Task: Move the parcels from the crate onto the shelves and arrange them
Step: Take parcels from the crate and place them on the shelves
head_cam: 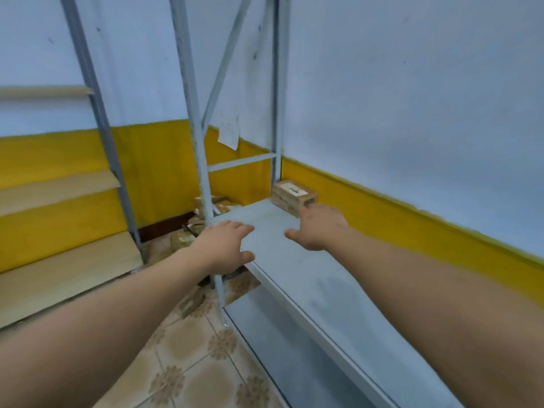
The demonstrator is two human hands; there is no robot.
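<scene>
Cardboard parcel (294,198) sits in the far corner of the shelf (294,275) — dead ahead of the right hand (319,228), whose spread fingers reach its near face gripping nothing — left hand (225,245), empty too, farther back.

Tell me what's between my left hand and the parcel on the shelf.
Just bare grey shelf between the left hand and the parcel, seen in the head view.

The flat metal shelf board (309,278) is pale grey-blue. The small cardboard parcel (290,198) is light brown with a white, black-marked label. The painted wall (412,83) is pale blue above a mustard-yellow band. The floor tiles (188,348) are beige with brown floral motifs.
</scene>
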